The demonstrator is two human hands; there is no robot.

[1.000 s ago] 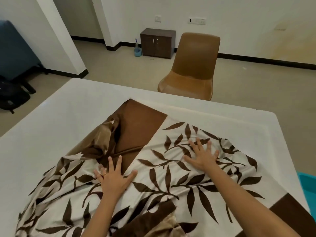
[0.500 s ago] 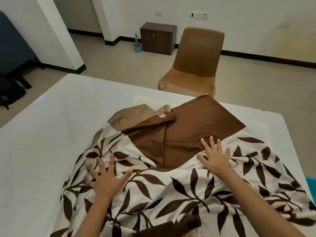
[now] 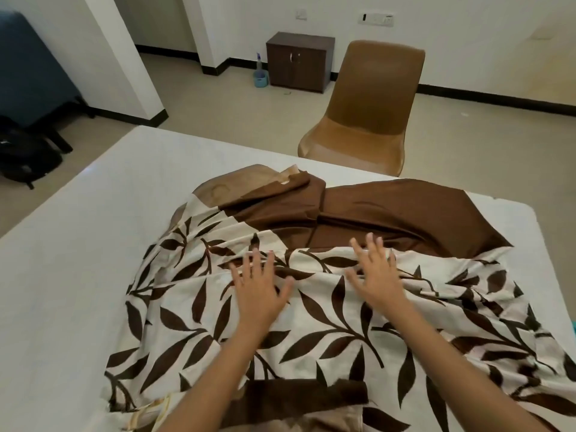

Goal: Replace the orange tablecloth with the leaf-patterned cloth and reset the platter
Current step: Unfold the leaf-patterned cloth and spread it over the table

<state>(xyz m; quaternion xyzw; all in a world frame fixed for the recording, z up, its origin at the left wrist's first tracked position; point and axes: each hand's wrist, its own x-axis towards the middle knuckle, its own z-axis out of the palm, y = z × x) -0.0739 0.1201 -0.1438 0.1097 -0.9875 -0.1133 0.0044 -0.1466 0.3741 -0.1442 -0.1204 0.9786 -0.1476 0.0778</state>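
Cream leaf-patterned cloth (image 3: pixel 311 322): rumpled heap on the near middle and right of the table, dark brown leaf print on a cream ground, with creases running across it.
Brown panel (image 3: pixel 405 213): plain dark brown part of the same cloth on the far side of the heap, folded over itself, with a paler tan fold at its left end.
Left hand (image 3: pixel 257 291): palm down on the printed part, fingers straight and spread, gripping nothing.
Right hand (image 3: pixel 378 275): palm down near the left hand, fingers straight and spread, tips close to where the print meets the brown. It holds nothing.
Table (image 3: pixel 78 244): white surface, showing to the left of the cloth and beyond it.
Chair (image 3: pixel 367 120): brown moulded seat just past the far edge of the table.
Cabinet (image 3: pixel 299 60): small, dark wood, two doors, against the far wall.
Blue bucket (image 3: pixel 260 78): on the floor just left of the cabinet, a spray bottle standing in it.
Bag (image 3: pixel 25 157): black, on the floor at far left.
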